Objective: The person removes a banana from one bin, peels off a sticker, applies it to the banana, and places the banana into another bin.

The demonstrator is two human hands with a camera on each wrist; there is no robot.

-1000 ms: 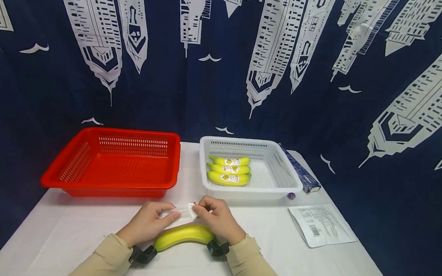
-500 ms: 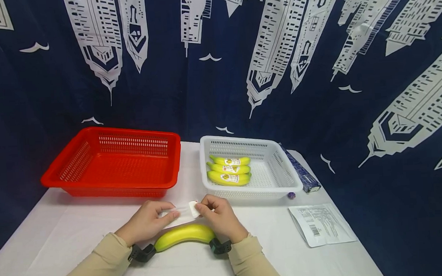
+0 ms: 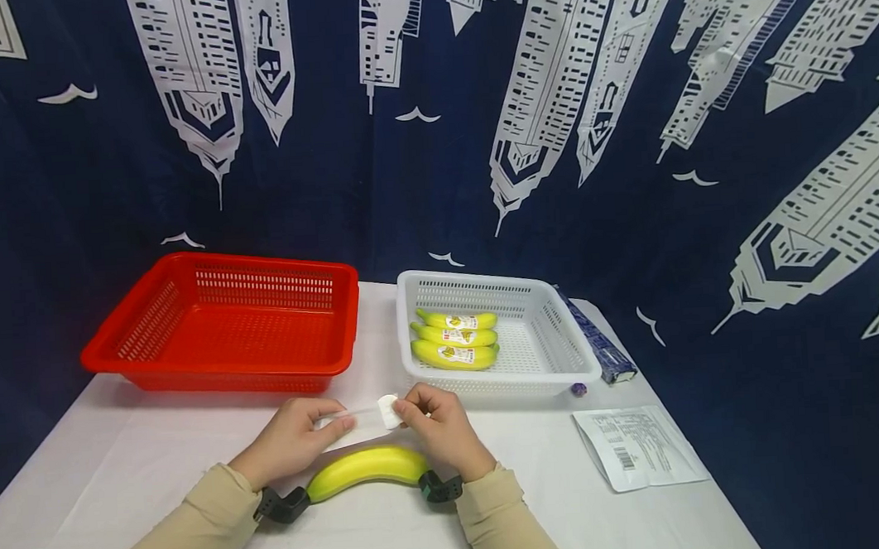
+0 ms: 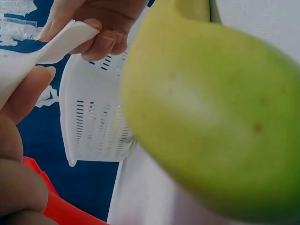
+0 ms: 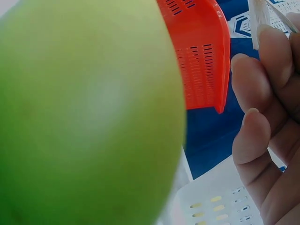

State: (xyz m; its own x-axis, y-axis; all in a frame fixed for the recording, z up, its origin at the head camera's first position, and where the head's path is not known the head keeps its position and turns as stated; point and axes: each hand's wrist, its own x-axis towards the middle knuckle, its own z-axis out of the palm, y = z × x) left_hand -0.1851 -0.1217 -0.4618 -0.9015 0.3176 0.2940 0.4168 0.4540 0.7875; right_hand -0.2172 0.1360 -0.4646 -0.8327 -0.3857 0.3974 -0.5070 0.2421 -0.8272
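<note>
Between both hands, in the head view, a thin white label strip [image 3: 365, 425], partly see-through, is stretched above the table. My left hand [image 3: 290, 440] pinches its left end between thumb and fingers. At the other end my right hand [image 3: 445, 432] pinches a more opaque white part [image 3: 389, 411]. In the left wrist view the strip [image 4: 70, 41] looks folded or separated near the right fingertips. A yellow-green banana [image 3: 367, 467] lies on the table below the hands, between the wrists. It fills much of both wrist views, large in the right wrist view as a green banana end [image 5: 89, 112].
A red basket [image 3: 225, 383] stands at the back left. Beside it a white basket [image 3: 505, 380] contains 3 labelled bananas [image 3: 455, 337]. Right of that lie a dark blue box [image 3: 600, 341], a small purple piece [image 3: 579, 389] and a white printed pouch [image 3: 642, 448].
My right hand has shifted slightly right and away from me, and the white end piece moved with it and shows wider. My left hand stays nearly still. Banana and baskets have not moved.
</note>
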